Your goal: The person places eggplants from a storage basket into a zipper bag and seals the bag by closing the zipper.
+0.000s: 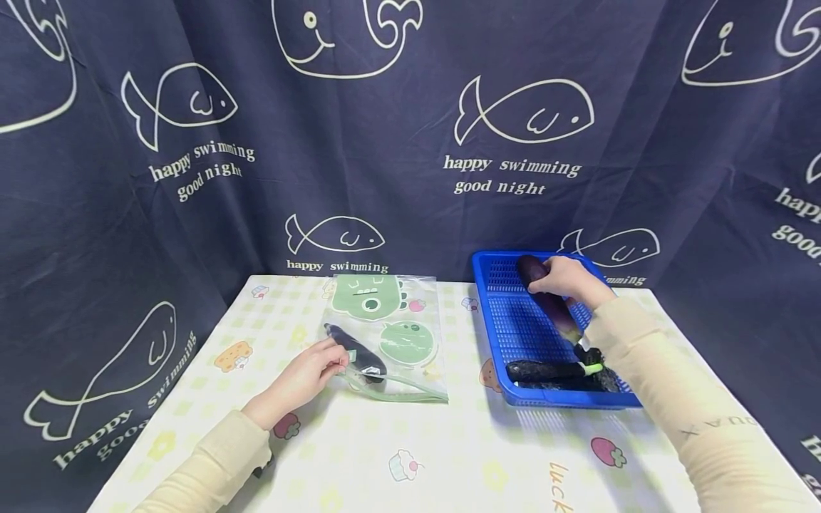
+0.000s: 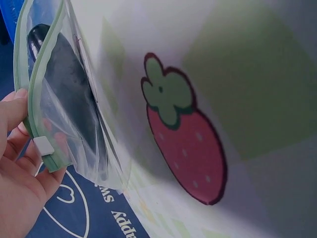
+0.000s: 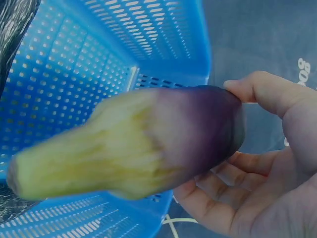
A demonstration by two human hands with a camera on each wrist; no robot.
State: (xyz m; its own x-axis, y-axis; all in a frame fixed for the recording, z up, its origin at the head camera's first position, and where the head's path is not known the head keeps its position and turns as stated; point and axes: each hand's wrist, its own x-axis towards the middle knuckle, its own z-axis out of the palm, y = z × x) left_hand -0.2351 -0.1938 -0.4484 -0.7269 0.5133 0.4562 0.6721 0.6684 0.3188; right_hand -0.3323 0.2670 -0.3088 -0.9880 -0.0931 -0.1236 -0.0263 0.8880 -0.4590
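Note:
My left hand (image 1: pixel 306 372) pinches the green zip edge at the near left corner of a clear zip bag (image 1: pixel 407 343) lying on the table. A dark eggplant (image 1: pixel 355 349) lies inside it. The left wrist view shows the bag's mouth parted, with a white slider (image 2: pixel 43 145) by the fingers. My right hand (image 1: pixel 571 279) grips a purple eggplant (image 1: pixel 553 308) around its far, rounded end, over the blue basket (image 1: pixel 487 313). In the right wrist view, this eggplant's pale yellow-green stem end (image 3: pixel 109 153) points away from the hand.
Long dark items (image 1: pixel 545 370), one with a light green end, lie in the basket's near part; a shiny dark surface (image 3: pixel 15 34) shows there too. A patterned cloth covers the table (image 1: pixel 359 470). A dark blue curtain (image 1: pixel 410 142) hangs behind and at both sides.

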